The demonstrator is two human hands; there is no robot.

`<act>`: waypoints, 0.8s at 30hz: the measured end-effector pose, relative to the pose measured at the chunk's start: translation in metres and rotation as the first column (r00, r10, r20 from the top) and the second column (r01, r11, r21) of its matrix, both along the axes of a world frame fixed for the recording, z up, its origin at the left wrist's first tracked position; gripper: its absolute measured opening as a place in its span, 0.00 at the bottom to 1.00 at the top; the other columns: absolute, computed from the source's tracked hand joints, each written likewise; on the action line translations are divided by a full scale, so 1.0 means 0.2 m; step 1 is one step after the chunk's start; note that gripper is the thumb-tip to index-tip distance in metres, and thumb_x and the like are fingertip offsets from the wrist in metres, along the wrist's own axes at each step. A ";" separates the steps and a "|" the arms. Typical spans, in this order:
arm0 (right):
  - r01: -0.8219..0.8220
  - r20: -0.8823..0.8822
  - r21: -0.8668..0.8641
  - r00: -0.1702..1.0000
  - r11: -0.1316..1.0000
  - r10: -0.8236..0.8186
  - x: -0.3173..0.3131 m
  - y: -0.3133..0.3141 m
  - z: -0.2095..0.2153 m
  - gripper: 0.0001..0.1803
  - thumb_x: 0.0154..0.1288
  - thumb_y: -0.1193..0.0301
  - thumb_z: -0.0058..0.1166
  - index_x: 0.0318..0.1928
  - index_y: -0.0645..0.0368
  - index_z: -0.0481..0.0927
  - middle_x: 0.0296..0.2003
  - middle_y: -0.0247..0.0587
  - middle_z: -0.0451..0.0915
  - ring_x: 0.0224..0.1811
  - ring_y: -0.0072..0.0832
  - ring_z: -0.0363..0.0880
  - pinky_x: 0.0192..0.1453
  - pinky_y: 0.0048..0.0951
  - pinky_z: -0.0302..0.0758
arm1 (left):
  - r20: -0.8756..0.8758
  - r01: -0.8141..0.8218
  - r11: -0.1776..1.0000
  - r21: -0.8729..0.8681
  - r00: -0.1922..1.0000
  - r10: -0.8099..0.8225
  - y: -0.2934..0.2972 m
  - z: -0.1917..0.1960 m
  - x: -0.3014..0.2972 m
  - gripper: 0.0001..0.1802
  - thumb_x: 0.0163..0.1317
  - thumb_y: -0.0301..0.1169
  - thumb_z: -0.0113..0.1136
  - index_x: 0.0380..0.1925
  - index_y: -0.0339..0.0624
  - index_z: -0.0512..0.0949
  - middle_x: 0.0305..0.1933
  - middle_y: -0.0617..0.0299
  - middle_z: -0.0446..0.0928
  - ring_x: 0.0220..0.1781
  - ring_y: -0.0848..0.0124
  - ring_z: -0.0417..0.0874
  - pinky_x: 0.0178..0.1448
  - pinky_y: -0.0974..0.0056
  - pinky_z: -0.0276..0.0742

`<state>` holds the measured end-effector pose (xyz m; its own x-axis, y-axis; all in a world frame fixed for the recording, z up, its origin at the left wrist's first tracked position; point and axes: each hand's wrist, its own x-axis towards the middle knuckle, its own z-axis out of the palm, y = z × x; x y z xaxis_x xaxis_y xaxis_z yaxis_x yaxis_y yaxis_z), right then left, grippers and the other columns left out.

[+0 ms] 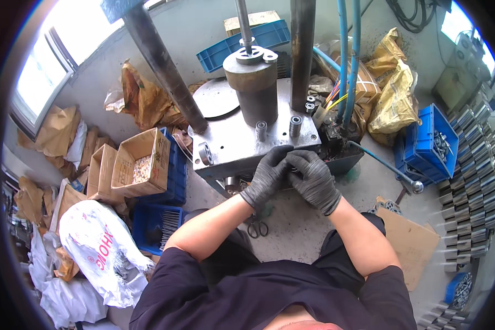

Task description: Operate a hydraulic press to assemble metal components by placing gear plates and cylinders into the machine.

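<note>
Your left hand (267, 175) and right hand (313, 179), both in dark gloves, meet at the front edge of the grey steel press plate (234, 140). The left fingers (278, 157) curl inward, tips touching the right hand; the right fingers (301, 162) are bent and drawn together around a small part, which is hidden between the gloves, so what it is cannot be told. Just behind your hands two short metal sleeves (295, 125) stand upright on the plate, in front of the round die block (254, 88). A bearing (205, 154) sits at the plate's left front corner. Scissors (257, 228) lie on the floor below your left wrist
</note>
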<state>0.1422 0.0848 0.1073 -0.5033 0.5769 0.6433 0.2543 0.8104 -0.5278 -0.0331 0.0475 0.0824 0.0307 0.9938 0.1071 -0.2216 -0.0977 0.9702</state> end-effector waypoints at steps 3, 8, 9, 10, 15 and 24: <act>0.013 -0.023 0.008 1.000 1.000 -0.013 0.00 0.00 -0.01 0.22 0.57 0.74 0.72 0.53 0.56 0.85 0.51 0.48 0.85 0.54 0.48 0.84 0.58 0.44 0.83 | -0.035 -0.044 0.999 0.014 0.998 0.044 0.00 -0.01 -0.01 0.34 0.77 0.47 0.65 0.72 0.35 0.69 0.64 0.54 0.77 0.64 0.70 0.78 0.67 0.63 0.79; 0.020 -0.077 -0.107 0.997 0.994 -0.028 0.03 0.01 0.00 0.19 0.58 0.75 0.72 0.51 0.56 0.85 0.49 0.48 0.85 0.51 0.48 0.86 0.56 0.43 0.83 | -0.081 -0.023 0.999 -0.035 0.997 0.021 0.00 0.04 -0.03 0.28 0.79 0.42 0.61 0.72 0.42 0.69 0.54 0.59 0.81 0.50 0.75 0.81 0.54 0.68 0.80; 0.019 -0.067 -0.102 0.997 0.995 -0.026 0.04 0.01 0.00 0.19 0.58 0.75 0.72 0.51 0.56 0.85 0.49 0.48 0.85 0.51 0.48 0.86 0.56 0.43 0.83 | -0.088 -0.030 0.999 -0.031 0.996 0.027 0.04 0.09 -0.05 0.28 0.79 0.42 0.61 0.72 0.42 0.69 0.54 0.59 0.81 0.50 0.75 0.81 0.54 0.68 0.80; 0.024 -0.140 -0.166 0.989 0.986 -0.048 0.04 0.01 0.00 0.19 0.58 0.76 0.72 0.51 0.57 0.85 0.49 0.48 0.85 0.50 0.47 0.86 0.55 0.42 0.84 | -0.238 -0.144 0.975 0.172 0.954 0.183 0.11 0.14 -0.08 0.26 0.80 0.40 0.60 0.71 0.41 0.70 0.52 0.61 0.81 0.48 0.75 0.80 0.53 0.68 0.80; 0.015 -0.259 -0.228 0.963 0.974 -0.076 0.07 0.05 0.00 0.18 0.61 0.79 0.71 0.51 0.59 0.85 0.50 0.47 0.85 0.48 0.40 0.87 0.52 0.36 0.84 | -0.143 -0.513 0.665 0.543 0.724 0.675 0.57 0.58 -0.44 0.21 0.76 0.37 0.61 0.62 0.36 0.75 0.45 0.53 0.85 0.47 0.68 0.85 0.56 0.63 0.81; -0.031 -0.358 -0.355 0.928 0.934 -0.105 0.05 0.07 -0.08 0.15 0.68 0.83 0.66 0.53 0.61 0.84 0.55 0.44 0.84 0.51 0.29 0.86 0.56 0.29 0.83 | -0.419 -0.432 0.854 0.290 0.746 0.519 1.12 0.97 -0.64 0.23 0.71 0.47 0.68 0.48 0.36 0.79 0.43 0.53 0.86 0.43 0.61 0.88 0.52 0.58 0.83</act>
<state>0.1525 0.0992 0.0923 -0.2455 0.8111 0.5309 0.0145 0.5506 -0.8346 -0.1614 0.2707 0.2757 -0.3517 0.8611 0.3672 0.3696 -0.2326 0.8996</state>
